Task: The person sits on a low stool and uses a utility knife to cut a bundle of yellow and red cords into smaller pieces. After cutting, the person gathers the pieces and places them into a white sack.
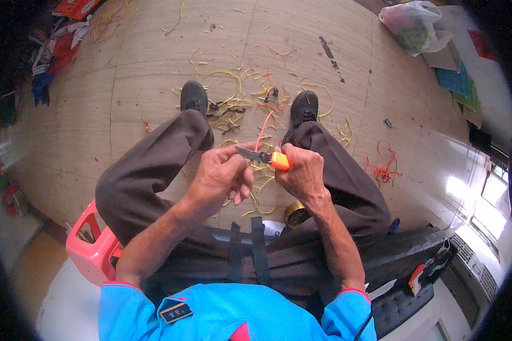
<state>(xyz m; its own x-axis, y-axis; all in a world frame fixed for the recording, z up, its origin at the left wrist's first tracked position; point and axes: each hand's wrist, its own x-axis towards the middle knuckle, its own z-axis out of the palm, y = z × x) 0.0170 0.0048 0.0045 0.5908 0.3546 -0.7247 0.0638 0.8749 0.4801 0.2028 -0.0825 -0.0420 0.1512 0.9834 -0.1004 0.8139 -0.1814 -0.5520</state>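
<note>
My right hand is wrapped round the orange handle of a utility knife. Its dark blade points left, towards my left hand. My left thumb and forefinger are pinched together on a thin red wire, while the other fingers curl loosely below. The wire sticks up and away from the blade, over the floor between my shoes; its end at the fingertips is partly hidden by the blade and fingers. Blade and wire lie close together, and I cannot tell whether the edge is cutting into it.
Yellow and red wire scraps litter the tiled floor between and beyond my shoes. A red wire tangle lies to the right. Below my right hand is a round brass-coloured tin. A pink plastic stool stands at left; a plastic bag sits far right.
</note>
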